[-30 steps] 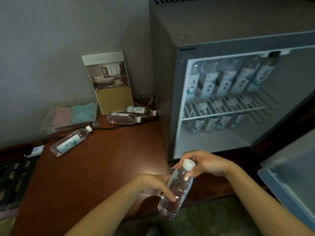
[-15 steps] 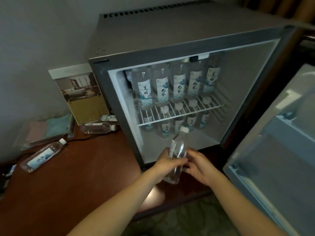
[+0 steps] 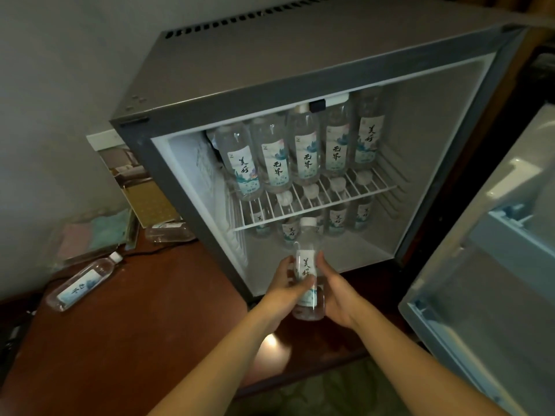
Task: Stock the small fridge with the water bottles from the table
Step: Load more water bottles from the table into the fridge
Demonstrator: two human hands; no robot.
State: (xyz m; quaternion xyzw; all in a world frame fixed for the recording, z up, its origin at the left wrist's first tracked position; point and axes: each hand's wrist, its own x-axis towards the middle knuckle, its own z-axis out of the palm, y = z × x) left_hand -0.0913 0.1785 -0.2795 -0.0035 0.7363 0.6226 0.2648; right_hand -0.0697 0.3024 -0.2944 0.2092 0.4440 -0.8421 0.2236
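A clear water bottle [image 3: 307, 265] with a white cap and a printed label stands upright between my hands, right at the front of the small fridge's [image 3: 234, 85] lower compartment. My left hand [image 3: 285, 283] wraps its left side and my right hand [image 3: 336, 292] presses its right side. Several labelled bottles stand on the white wire shelf [image 3: 345, 196], and several more stand below it at the back. Two more bottles lie on the brown table [image 3: 126, 331]: one [image 3: 82, 283] at the left, another [image 3: 169, 232] beside the fridge's left wall.
The fridge door [image 3: 492, 265] hangs open at the right, close to my right forearm. A brochure [image 3: 141, 187] leans on the wall left of the fridge, and a clear tray with folded cloths [image 3: 90, 238] sits beside it. A dark cable runs along the table.
The bottle has gone from tilted low over the table edge to upright at the fridge's opening. Both hands now clasp its body, and my view has swung right and closer to the fridge.
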